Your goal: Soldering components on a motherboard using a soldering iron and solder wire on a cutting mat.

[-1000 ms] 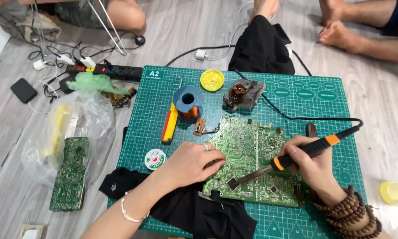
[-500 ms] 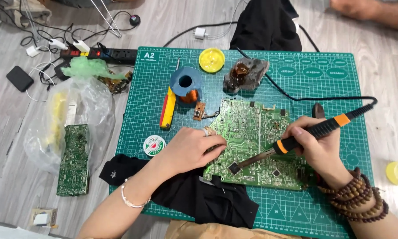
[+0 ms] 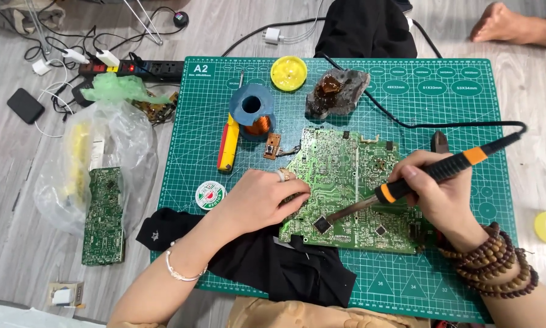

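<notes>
Head view: round green-white label (image 3: pixel 210 195) beside left hand (image 3: pixel 257 197)

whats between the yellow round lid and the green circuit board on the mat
In the head view, a grey rock-like lump holding amber resin lies between the yellow lid and the circuit board.

Green circuit board (image 3: pixel 345 182), black-and-orange soldering iron (image 3: pixel 430 176), green gridded mat (image 3: pixel 455 97), yellow lid (image 3: pixel 288 73), perhaps amber rosin (image 3: pixel 330 85)

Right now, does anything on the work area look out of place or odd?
Yes. A black cloth lies partly under the green circuit board, so the board sits unevenly while the right hand holds the soldering iron on it. The left hand steadies it.
</notes>
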